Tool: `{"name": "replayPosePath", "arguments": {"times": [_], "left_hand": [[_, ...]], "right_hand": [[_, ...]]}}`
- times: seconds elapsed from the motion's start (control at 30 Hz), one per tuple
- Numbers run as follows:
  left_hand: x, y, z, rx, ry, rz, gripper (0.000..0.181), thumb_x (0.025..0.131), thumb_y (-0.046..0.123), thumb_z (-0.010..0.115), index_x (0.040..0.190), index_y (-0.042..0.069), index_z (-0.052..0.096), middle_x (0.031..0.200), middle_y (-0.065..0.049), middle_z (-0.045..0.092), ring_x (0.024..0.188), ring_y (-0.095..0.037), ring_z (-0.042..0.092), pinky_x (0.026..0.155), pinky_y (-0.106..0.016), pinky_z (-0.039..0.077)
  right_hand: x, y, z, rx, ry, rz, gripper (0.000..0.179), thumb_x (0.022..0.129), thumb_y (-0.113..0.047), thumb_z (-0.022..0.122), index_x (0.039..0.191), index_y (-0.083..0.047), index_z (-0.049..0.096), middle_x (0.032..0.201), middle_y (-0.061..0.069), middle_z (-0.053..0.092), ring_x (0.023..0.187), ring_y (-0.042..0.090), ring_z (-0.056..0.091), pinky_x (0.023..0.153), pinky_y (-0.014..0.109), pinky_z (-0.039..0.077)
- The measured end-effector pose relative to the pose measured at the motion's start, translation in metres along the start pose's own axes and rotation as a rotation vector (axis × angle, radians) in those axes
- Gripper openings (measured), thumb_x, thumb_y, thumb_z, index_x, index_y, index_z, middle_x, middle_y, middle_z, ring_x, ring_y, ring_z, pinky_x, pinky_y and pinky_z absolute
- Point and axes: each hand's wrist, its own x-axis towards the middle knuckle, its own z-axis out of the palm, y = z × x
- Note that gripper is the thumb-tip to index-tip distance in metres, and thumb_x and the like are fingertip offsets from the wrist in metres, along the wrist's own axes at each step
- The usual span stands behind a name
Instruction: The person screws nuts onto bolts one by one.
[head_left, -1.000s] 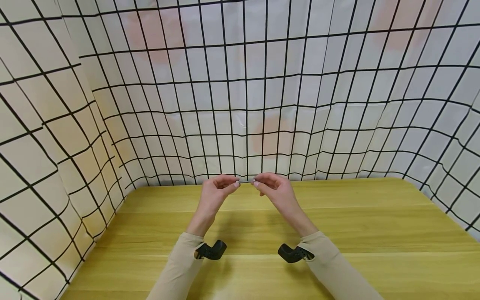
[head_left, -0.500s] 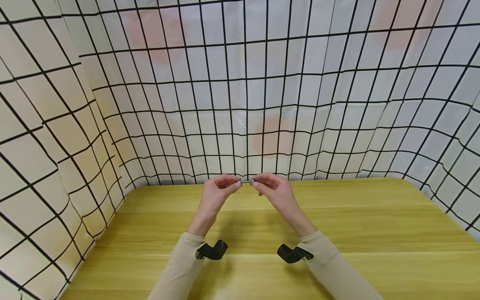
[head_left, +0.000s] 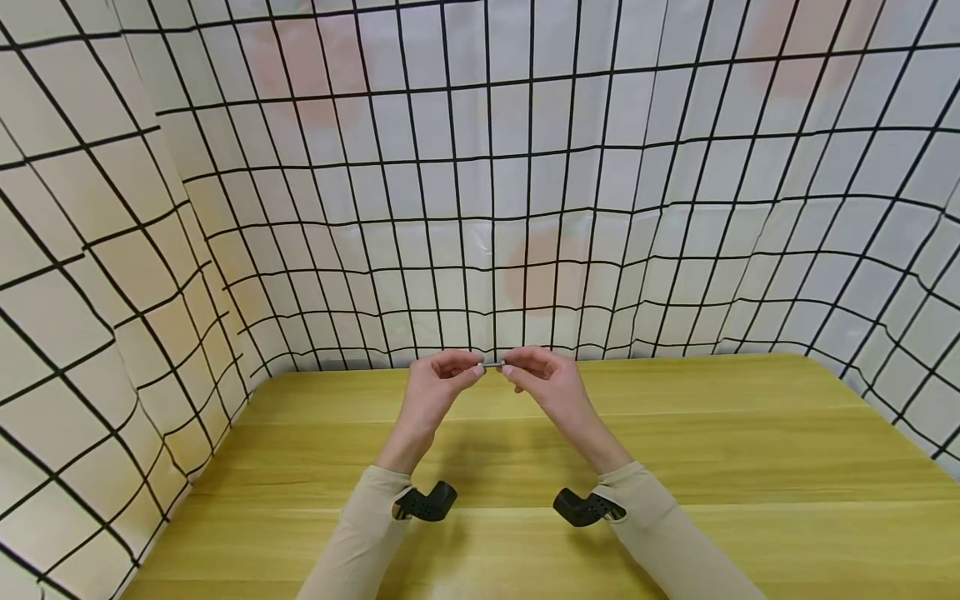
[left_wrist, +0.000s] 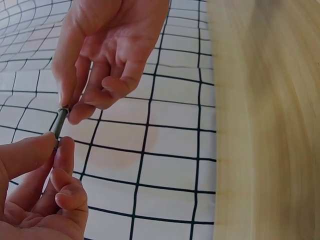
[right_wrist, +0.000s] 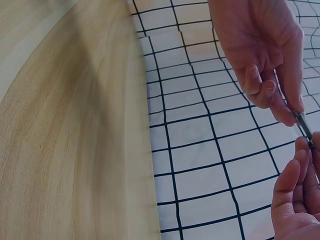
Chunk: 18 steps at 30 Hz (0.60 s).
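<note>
A short, thin metal bolt (head_left: 492,364) spans the small gap between both hands, held level above the far edge of the table. My left hand (head_left: 435,385) pinches one end between thumb and index finger. The other end is pinched by the thumb and index fingertip of my right hand (head_left: 553,387). In the left wrist view the bolt (left_wrist: 60,123) shows a grey shank with a wider ring at the right fingertips. Thread-like ridges run along the bolt (right_wrist: 304,123) in the right wrist view. Fingertips hide both its ends.
Below the hands is a wooden table (head_left: 675,450). A white sheet with a black grid (head_left: 420,192) rises behind it and along both sides. Black wrist mounts (head_left: 427,502) stick out from the beige sleeves (head_left: 356,533).
Both hands have drawn slightly closer together, the left a little to the right and the right a little to the left. The bolt stays pinched between them.
</note>
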Motion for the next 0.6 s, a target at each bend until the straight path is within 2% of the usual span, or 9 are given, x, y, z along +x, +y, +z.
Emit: {"name": "replayPosePath", "arguments": {"times": [0.07,0.23,0.3,0.37,0.5,0.6], "left_hand": [[0.000,0.000,0.000,0.000,0.000,0.000,0.014,0.089,0.008,0.073,0.102,0.003,0.075,0.092,-0.005,0.071,0.083,-0.017,0.063,0.077,-0.031,0.049],[0.000,-0.001,0.001,-0.001,0.004,-0.005,0.015,0.088,0.007,0.074,0.102,0.001,0.075,0.092,-0.006,0.071,0.082,-0.015,0.062,0.076,-0.030,0.049],[0.001,-0.001,0.001,-0.002,0.004,-0.010,0.015,0.088,0.006,0.074,0.102,0.000,0.074,0.093,-0.007,0.071,0.081,-0.013,0.062,0.077,-0.029,0.049],[0.001,0.000,0.002,0.002,0.002,-0.018,0.016,0.089,0.004,0.073,0.103,-0.002,0.074,0.094,-0.009,0.071,0.081,-0.012,0.062,0.077,-0.030,0.049],[-0.005,0.014,0.003,0.015,-0.006,-0.017,0.015,0.089,0.000,0.070,0.103,-0.006,0.072,0.096,-0.016,0.070,0.080,-0.011,0.062,0.080,-0.035,0.050],[-0.011,0.025,0.004,0.022,-0.009,-0.011,0.014,0.089,-0.001,0.069,0.102,-0.008,0.072,0.095,-0.018,0.070,0.079,-0.010,0.062,0.082,-0.039,0.050]], "right_hand": [[0.000,0.000,0.000,0.002,-0.004,0.001,0.021,0.095,-0.006,0.065,0.112,0.007,0.066,0.102,0.019,0.068,0.078,0.016,0.059,0.071,0.027,0.050],[0.007,0.025,-0.003,0.027,-0.005,-0.006,0.024,0.094,-0.013,0.068,0.113,0.002,0.068,0.109,0.026,0.066,0.081,0.019,0.061,0.072,0.028,0.051],[0.009,0.035,-0.005,0.026,-0.004,-0.014,0.024,0.094,-0.017,0.070,0.113,-0.003,0.069,0.110,0.024,0.066,0.084,0.021,0.062,0.074,0.030,0.052],[0.009,0.036,-0.006,0.017,-0.003,-0.015,0.026,0.093,-0.020,0.071,0.113,-0.004,0.069,0.109,0.021,0.067,0.087,0.024,0.062,0.076,0.032,0.052],[0.009,0.037,-0.007,0.007,-0.004,-0.032,0.030,0.093,-0.023,0.072,0.115,-0.002,0.068,0.108,0.014,0.069,0.094,0.032,0.062,0.080,0.037,0.053],[0.010,0.036,-0.007,0.016,-0.010,-0.043,0.030,0.092,-0.021,0.072,0.114,0.000,0.068,0.110,0.017,0.068,0.097,0.032,0.064,0.081,0.036,0.054]]}}
